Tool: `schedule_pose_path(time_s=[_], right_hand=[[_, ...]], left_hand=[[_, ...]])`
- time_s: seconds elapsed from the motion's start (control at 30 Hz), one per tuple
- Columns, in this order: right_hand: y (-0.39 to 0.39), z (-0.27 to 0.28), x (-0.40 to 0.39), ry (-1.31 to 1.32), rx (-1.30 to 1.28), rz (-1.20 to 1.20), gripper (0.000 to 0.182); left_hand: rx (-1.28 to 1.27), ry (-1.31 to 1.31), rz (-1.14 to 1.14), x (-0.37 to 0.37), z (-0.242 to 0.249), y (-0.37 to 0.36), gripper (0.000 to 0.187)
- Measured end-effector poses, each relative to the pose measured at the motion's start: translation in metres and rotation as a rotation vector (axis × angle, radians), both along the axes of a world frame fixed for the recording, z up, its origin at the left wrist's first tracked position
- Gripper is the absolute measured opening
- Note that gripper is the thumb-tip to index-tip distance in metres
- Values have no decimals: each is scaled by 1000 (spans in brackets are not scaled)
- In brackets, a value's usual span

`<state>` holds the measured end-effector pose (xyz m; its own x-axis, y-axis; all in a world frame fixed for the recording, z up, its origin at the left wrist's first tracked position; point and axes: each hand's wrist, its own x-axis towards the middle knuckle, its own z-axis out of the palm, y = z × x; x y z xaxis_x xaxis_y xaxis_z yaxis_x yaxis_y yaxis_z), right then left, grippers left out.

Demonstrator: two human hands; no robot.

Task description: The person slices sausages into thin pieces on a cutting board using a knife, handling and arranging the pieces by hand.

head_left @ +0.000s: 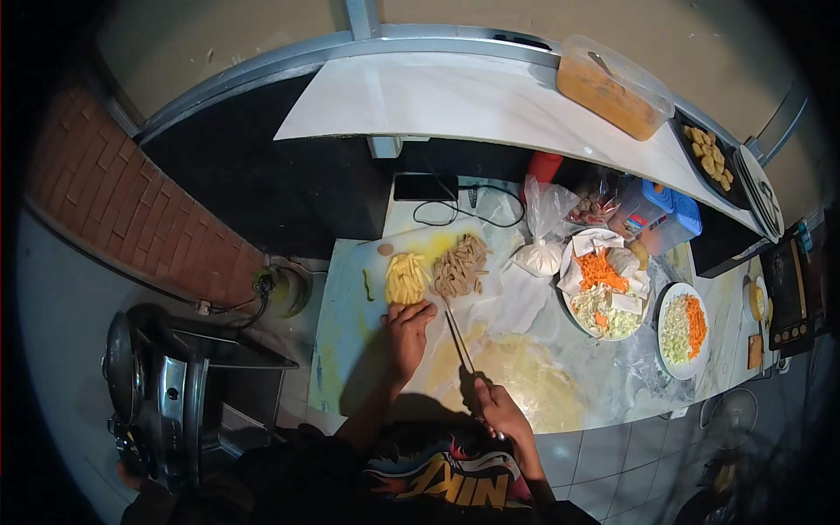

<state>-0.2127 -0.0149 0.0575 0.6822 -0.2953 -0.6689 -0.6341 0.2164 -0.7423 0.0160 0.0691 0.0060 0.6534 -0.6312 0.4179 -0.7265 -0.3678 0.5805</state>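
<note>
Cluttered counter, cutting board. Our left hand, fingers together, touches yellow sticks just beyond fingertips; right hand clamps knife, blade pointing toward them.

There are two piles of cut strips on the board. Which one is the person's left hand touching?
The left hand rests against the yellow pile. The brown pile lies to its right, beyond the knife tip, untouched.

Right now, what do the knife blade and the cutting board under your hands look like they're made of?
Knife, held in the right hand: thin dark blade, probably metal, though too small for certainty. Cutting board under the left hand: pale, smooth, matte sheet with yellow stains, likely plastic.
</note>
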Motion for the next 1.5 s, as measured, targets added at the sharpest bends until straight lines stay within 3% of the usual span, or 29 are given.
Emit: schedule_pose_path(time_s=[0.3,0.4,1.0,1.1,1.3,1.5], right_hand=[[10,-13,-4,12,-105,35,76],[12,-11,-4,13,-91,-22,68],[10,-7,2,64,-235,114,79],[12,-10,1,6,-204,23,74],[2,4,13,63,-94,129,75],[-5,-9,38,16,-65,45,71]], left_hand=[[7,-32,-5,1,-9,3,23],[-43,-38,-21,4,-16,2,23],[-65,-68,-14,7,-33,2,22],[-72,-61,-15,8,-36,2,22],[-64,-92,-18,9,-43,2,23],[-68,-88,1,6,-43,2,24]])
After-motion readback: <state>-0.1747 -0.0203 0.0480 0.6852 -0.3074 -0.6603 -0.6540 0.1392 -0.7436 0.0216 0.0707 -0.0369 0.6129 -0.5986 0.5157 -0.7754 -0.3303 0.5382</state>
